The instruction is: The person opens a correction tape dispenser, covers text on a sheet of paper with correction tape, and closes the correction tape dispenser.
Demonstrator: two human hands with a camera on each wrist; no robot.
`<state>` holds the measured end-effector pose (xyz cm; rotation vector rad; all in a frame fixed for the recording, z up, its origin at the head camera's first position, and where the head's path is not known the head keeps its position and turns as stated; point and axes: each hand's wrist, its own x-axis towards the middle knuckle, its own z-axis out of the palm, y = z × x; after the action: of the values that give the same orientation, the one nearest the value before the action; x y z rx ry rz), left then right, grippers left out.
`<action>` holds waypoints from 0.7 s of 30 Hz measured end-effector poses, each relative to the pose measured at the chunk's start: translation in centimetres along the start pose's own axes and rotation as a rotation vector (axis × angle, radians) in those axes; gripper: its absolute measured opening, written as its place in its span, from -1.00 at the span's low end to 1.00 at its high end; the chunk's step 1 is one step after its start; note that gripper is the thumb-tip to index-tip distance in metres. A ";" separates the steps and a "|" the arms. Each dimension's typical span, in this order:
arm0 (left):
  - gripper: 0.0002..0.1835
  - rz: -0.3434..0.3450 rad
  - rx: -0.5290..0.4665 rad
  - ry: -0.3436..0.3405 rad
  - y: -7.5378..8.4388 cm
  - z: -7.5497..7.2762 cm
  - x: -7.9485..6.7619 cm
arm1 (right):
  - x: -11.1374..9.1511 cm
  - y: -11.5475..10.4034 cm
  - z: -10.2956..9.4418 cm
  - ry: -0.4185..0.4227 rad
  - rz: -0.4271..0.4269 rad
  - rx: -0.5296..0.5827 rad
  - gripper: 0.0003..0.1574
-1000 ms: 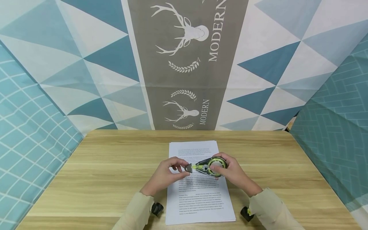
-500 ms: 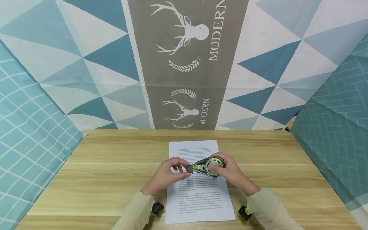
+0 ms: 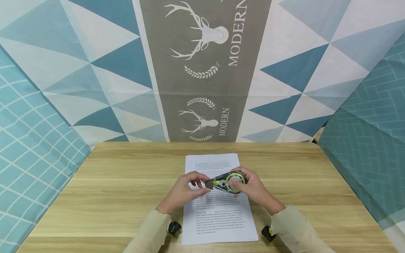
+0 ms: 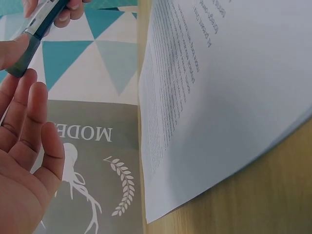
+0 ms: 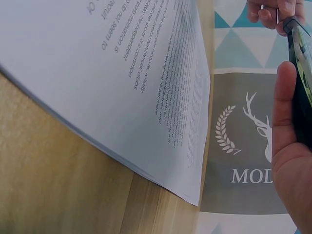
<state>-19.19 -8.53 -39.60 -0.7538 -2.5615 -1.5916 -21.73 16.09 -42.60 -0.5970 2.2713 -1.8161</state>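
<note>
A correction tape dispenser [image 3: 223,183], black and clear with yellow-green parts, is held in the air over printed sheets. My right hand [image 3: 257,189] grips its round end, with the thumb across the face. At its narrow tip sits a dark grey cap [image 3: 209,184], which my left hand [image 3: 182,192] pinches between thumb and fingertip. In the left wrist view the cap [image 4: 23,57] covers the tip of the dispenser, and the other fingers spread loosely below. Along the right edge of the right wrist view, the dispenser [image 5: 298,83] lies against my right palm.
Under both hands lies a stack of printed paper [image 3: 218,219] on the wooden table [image 3: 126,196]. Patterned cloth [image 3: 202,80] hangs behind the table, with blue cloth on both sides. A black wrist device [image 3: 174,228] sits at each cuff.
One second ago a yellow-green tip showed between cap and dispenser. My right hand has moved slightly left, and the cap now sits over that tip. My left hand has barely moved.
</note>
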 end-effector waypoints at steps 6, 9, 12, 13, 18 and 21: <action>-0.74 -0.006 0.009 0.007 -2.0 0.6 0.4 | 0.0 -0.1 0.1 -0.001 -0.014 0.005 -0.63; -0.72 0.000 0.013 0.011 -3.1 0.8 0.5 | 0.0 -0.2 0.1 0.001 -0.012 0.004 -0.63; -0.72 0.010 0.009 0.009 -3.6 0.9 0.5 | 0.0 -0.2 0.1 0.001 -0.010 0.005 -0.62; -0.72 0.015 0.007 0.009 -3.6 0.9 0.5 | 0.0 -0.1 0.1 0.002 -0.009 0.008 -0.62; -0.74 0.037 -0.001 0.011 -3.8 0.9 0.5 | 0.0 0.1 0.1 0.006 0.005 0.013 -0.63; -0.74 0.047 0.005 0.012 -3.9 1.0 0.5 | 0.0 0.3 0.2 0.016 0.014 0.006 -0.63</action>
<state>-21.05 -8.89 -43.14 -0.7953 -2.5184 -1.5714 -21.72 16.00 -42.91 -0.5662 2.2735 -1.8280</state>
